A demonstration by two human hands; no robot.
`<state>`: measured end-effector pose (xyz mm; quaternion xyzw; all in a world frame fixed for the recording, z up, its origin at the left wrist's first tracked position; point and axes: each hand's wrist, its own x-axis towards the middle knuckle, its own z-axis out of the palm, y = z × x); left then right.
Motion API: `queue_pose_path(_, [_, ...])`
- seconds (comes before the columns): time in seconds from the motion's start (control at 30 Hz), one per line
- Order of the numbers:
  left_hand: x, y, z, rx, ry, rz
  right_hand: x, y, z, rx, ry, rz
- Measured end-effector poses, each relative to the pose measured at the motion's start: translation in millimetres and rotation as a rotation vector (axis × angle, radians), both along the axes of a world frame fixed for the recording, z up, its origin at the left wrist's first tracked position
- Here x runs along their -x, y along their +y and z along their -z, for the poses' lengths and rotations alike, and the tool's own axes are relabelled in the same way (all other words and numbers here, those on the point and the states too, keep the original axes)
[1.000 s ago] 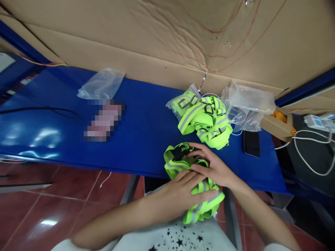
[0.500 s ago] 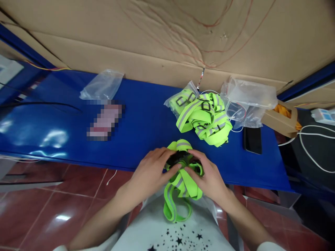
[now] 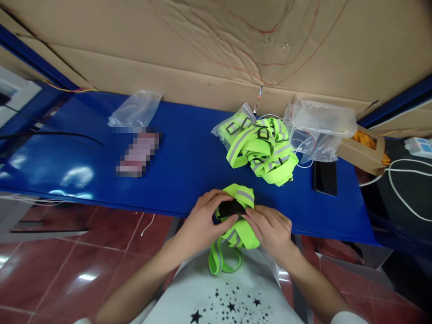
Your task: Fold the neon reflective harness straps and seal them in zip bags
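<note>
At the table's front edge, a neon-green reflective strap with grey stripes and a black part is between my hands. My left hand is closed on its left side, thumb and fingers around the black part. From the right, my right hand pinches the strap just beside that part. A loop of the strap hangs down in front of the white shirt. Farther back lies a pile of similar green straps with black buckles. Fingers partly hide the black part, so its exact kind is unclear.
A clear bag with green straps touches the pile's left side. Empty plastic bags lie at the back left, others at the back right. A black phone, an open cardboard box and white cables are on the right.
My right hand has turned, its fingers now closer together beside the black part. The strap's upper end has shifted slightly right, showing more of the black part. The camera view has moved slightly.
</note>
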<state>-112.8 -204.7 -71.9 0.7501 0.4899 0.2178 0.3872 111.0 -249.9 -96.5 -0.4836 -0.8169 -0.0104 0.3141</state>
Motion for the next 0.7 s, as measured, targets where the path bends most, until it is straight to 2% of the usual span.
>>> queue_pose_path(0.23, [0,1,-0.9,0.027,0.034,-0.008,-10,0,6.1,-0.05,-0.068,-0.08])
queue_pose_path(0.5, [-9,3,0.3,0.107,0.062,0.014,-6,15,-19.8,-0.069,-0.248,-0.164])
queue_pose_path(0.7, [-3,0,-5.3,0.067,-0.092,0.007,1,21,-32.9,-0.152,-0.318,-0.189])
